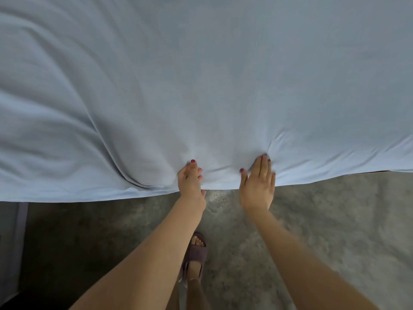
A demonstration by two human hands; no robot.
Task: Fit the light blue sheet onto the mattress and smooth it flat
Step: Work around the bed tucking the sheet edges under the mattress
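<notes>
Left hand (191, 182) fingers curled, pinching light blue sheet (201, 86) edge; right hand (258, 186) fingers straight, pressing it.

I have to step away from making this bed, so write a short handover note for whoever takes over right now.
Left hand: grips the sheet at the near edge of the bed.
Right hand: flat, fingers straight, pressing the sheet near the same edge.
Done: sheet spread over the bed, right side fairly smooth.
Left: deep folds run on the left; smooth them. Whether the edge is tucked cannot be seen.
</notes>
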